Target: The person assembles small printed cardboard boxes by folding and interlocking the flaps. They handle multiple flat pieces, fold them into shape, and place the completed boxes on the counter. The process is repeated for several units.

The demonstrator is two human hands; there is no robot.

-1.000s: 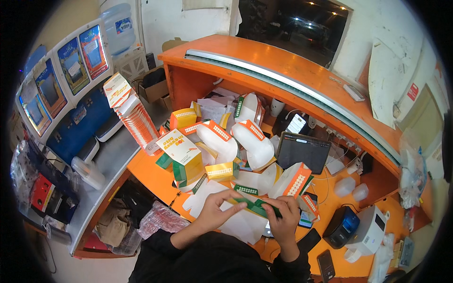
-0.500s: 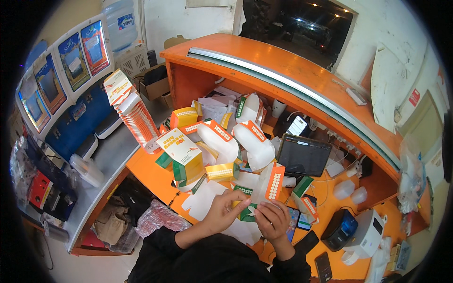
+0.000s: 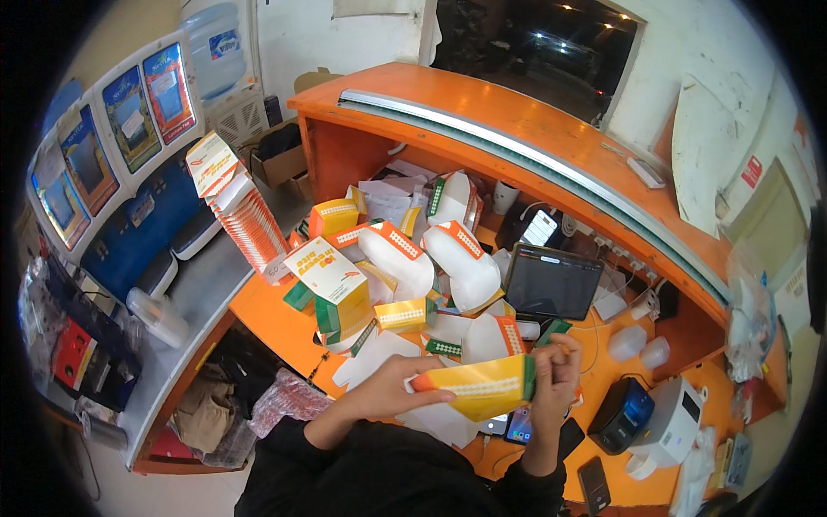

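A yellow paper food box [image 3: 478, 388] with a row of white dots, one orange end and one green end stretches between my hands, low over the counter. My left hand [image 3: 376, 392] grips its orange end, thumb along the near side. Around the green end, the fingers of my right hand [image 3: 556, 379] are curled. Just beyond lies an open box with a white inside [image 3: 493, 338]. A cluster of folded boxes fills the counter farther off, among them an upright white, yellow and green box [image 3: 338, 284] and a white-lined orange box [image 3: 465, 267].
A tall stack of nested boxes [image 3: 250, 224] leans at the left. Behind the right hand stand a dark tablet [image 3: 554, 282], a black device [image 3: 618, 419] and a white printer [image 3: 674, 420]. A phone [image 3: 593, 484] lies near the front. An orange shelf [image 3: 370, 90] borders the back.
My hands have moved apart, the right one outward to the right. The box between them now shows its long yellow side, where earlier both hands pinched together at a green part.
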